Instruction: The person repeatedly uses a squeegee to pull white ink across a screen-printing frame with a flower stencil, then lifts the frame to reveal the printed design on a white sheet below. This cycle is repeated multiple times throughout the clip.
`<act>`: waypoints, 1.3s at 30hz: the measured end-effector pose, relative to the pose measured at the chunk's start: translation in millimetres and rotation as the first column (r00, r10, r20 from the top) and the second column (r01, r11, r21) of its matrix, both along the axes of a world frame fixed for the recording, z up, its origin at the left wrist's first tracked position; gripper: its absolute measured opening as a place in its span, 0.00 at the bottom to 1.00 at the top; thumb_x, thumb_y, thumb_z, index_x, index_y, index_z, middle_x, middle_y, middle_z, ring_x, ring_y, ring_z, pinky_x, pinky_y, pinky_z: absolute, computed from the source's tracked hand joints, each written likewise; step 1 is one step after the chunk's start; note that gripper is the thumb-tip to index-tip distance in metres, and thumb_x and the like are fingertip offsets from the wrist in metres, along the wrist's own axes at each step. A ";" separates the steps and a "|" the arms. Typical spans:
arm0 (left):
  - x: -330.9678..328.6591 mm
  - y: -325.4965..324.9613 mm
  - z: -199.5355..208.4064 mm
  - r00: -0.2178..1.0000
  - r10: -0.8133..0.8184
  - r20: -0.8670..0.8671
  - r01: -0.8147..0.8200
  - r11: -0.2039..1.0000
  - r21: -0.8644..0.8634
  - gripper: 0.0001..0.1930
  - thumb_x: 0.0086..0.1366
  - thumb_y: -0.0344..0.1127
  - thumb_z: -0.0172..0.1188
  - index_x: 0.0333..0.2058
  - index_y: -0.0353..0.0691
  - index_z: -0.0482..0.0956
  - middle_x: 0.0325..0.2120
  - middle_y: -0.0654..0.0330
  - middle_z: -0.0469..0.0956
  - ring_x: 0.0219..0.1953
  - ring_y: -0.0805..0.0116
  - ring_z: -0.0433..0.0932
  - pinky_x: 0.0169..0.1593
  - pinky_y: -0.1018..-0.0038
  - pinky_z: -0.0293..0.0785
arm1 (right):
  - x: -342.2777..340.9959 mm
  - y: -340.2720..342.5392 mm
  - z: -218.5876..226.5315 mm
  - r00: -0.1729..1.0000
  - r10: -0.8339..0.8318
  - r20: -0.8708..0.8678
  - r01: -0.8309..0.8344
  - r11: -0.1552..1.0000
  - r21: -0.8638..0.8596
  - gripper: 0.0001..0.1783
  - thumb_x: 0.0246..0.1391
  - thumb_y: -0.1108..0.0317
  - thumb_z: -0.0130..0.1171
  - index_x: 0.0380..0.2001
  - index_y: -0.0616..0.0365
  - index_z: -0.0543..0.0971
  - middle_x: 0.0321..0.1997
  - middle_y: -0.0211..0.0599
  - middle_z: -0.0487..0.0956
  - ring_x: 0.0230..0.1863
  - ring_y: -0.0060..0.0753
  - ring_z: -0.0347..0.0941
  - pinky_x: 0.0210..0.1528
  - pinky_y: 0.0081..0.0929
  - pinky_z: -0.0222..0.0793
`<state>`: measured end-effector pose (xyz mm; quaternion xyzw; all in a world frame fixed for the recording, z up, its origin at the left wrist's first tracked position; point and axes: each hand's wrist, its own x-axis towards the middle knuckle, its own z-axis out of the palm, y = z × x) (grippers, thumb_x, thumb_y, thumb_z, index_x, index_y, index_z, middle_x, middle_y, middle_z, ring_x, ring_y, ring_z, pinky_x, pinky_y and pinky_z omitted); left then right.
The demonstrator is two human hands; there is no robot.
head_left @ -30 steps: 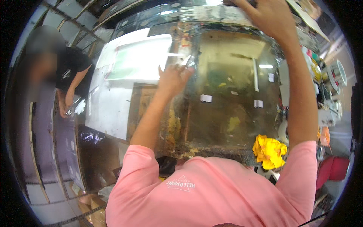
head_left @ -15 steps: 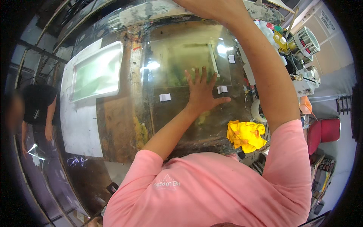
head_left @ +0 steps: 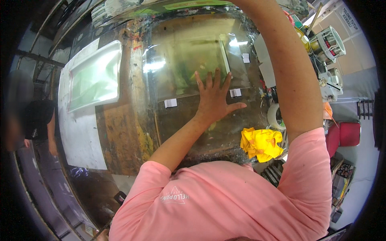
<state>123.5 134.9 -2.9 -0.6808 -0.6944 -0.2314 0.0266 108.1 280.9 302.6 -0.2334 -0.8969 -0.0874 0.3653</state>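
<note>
My left hand (head_left: 213, 96) lies with fingers spread on a clear glossy sheet (head_left: 173, 86) over the dark worktable. Under its fingertips is the near part of a greenish-yellow rectangle (head_left: 181, 56). A thin white strip (head_left: 224, 58) runs along the right side of that rectangle, close to my ring and little fingers. Small white paper tabs sit around it: one tab (head_left: 170, 103) left of my wrist, another tab (head_left: 235, 92) by my thumb, a third tab (head_left: 245, 58) farther off. My right arm (head_left: 287, 68) stretches far forward; its hand is beyond the top edge.
A crumpled yellow cloth (head_left: 261, 144) lies at the near right, beside a tape roll (head_left: 275, 117). Paint cans (head_left: 327, 44) crowd the right side. At left, a shiny pale-green sheet in a white frame (head_left: 96, 76) rests on white paper (head_left: 80, 136). Another person (head_left: 38, 120) stands far left.
My right arm has reached farther forward, and its hand has gone out of view. A green-edged frame now shows at the far edge. My left hand stays spread in place.
</note>
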 end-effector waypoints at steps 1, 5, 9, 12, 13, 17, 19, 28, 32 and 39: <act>-0.2 -1.0 -0.3 1.000 -0.003 0.001 0.003 1.000 0.019 0.62 0.55 0.88 0.53 0.75 0.44 0.66 0.73 0.38 0.62 0.72 0.30 0.62 0.72 0.18 0.28 | -0.1 0.6 -1.3 1.000 0.005 -0.007 -0.005 1.000 0.004 0.42 0.66 0.32 0.48 0.22 0.63 0.87 0.27 0.54 0.85 0.36 0.56 0.83 0.52 0.52 0.72; 1.1 -3.5 -0.7 1.000 -0.001 0.009 0.001 1.000 0.031 0.61 0.55 0.87 0.54 0.75 0.43 0.66 0.70 0.38 0.65 0.71 0.34 0.65 0.74 0.20 0.28 | 0.8 3.6 -1.3 0.998 0.038 0.044 -0.035 0.997 -0.069 0.43 0.66 0.31 0.48 0.22 0.62 0.86 0.27 0.53 0.85 0.36 0.55 0.83 0.50 0.51 0.73; -9.6 -6.7 17.4 1.000 -0.009 0.016 0.006 0.988 0.156 0.57 0.57 0.80 0.63 0.74 0.42 0.66 0.63 0.41 0.74 0.66 0.42 0.73 0.74 0.29 0.46 | 2.4 2.1 -3.4 1.000 0.024 -0.004 -0.024 0.999 -0.048 0.41 0.66 0.30 0.50 0.25 0.62 0.86 0.27 0.52 0.85 0.36 0.55 0.83 0.48 0.49 0.74; -48.2 -18.8 57.2 0.843 0.152 0.517 -0.196 0.980 0.032 0.51 0.60 0.63 0.73 0.73 0.37 0.67 0.53 0.48 0.82 0.56 0.51 0.81 0.68 0.47 0.69 | 6.6 -4.7 -11.2 0.998 0.043 -0.035 -0.044 0.998 -0.054 0.39 0.65 0.31 0.53 0.29 0.62 0.86 0.28 0.52 0.85 0.37 0.55 0.84 0.47 0.50 0.75; -69.1 -26.6 75.0 0.662 0.236 0.711 -0.253 0.964 -0.085 0.49 0.62 0.57 0.77 0.72 0.34 0.67 0.50 0.51 0.84 0.53 0.54 0.84 0.64 0.53 0.76 | 7.8 -9.3 -16.2 0.993 0.069 -0.094 -0.068 0.998 0.011 0.37 0.65 0.33 0.56 0.33 0.62 0.85 0.28 0.52 0.85 0.37 0.55 0.84 0.47 0.51 0.75; -142.1 -70.6 136.5 0.305 -0.092 0.948 -0.373 0.904 0.207 0.52 0.52 0.47 0.86 0.68 0.23 0.69 0.45 0.56 0.87 0.48 0.60 0.86 0.52 0.64 0.82 | 29.8 -35.6 -57.6 0.999 0.051 0.017 -0.052 0.996 0.075 0.36 0.68 0.37 0.57 0.56 0.61 0.84 0.31 0.55 0.85 0.34 0.58 0.81 0.41 0.51 0.74; -148.3 -87.2 136.7 0.377 -0.020 0.926 -0.341 0.927 0.159 0.55 0.48 0.49 0.88 0.68 0.23 0.69 0.47 0.54 0.86 0.48 0.58 0.86 0.51 0.62 0.82 | 46.4 -58.6 -95.1 0.984 0.016 0.177 -0.016 1.000 0.001 0.38 0.66 0.34 0.57 0.55 0.64 0.82 0.36 0.52 0.85 0.42 0.52 0.83 0.48 0.52 0.71; -113.8 -130.6 16.2 0.820 0.554 0.144 -0.542 0.832 -0.117 0.62 0.36 0.75 0.81 0.67 0.41 0.78 0.47 0.55 0.77 0.55 0.57 0.73 0.64 0.54 0.57 | 99.6 -85.5 -214.2 0.871 0.343 0.351 -0.095 0.820 -0.564 0.23 0.65 0.42 0.63 0.45 0.50 0.87 0.42 0.42 0.83 0.45 0.49 0.80 0.44 0.49 0.75; -116.6 -131.4 -0.6 0.828 0.546 0.122 -0.541 0.837 -0.076 0.63 0.35 0.79 0.78 0.66 0.43 0.79 0.44 0.57 0.75 0.52 0.57 0.70 0.64 0.56 0.52 | 104.2 -103.5 -240.8 0.910 0.241 0.337 -0.078 0.899 -0.431 0.22 0.62 0.45 0.67 0.47 0.50 0.86 0.40 0.39 0.84 0.42 0.46 0.81 0.41 0.43 0.78; -120.5 -132.0 -0.6 0.851 0.481 0.211 -0.488 0.873 -0.024 0.62 0.34 0.75 0.81 0.67 0.44 0.78 0.42 0.59 0.74 0.50 0.58 0.71 0.61 0.57 0.54 | 32.9 -4.0 -272.5 0.943 0.213 0.256 -0.140 0.951 -0.274 0.19 0.63 0.45 0.64 0.45 0.47 0.84 0.39 0.39 0.81 0.41 0.46 0.80 0.40 0.46 0.80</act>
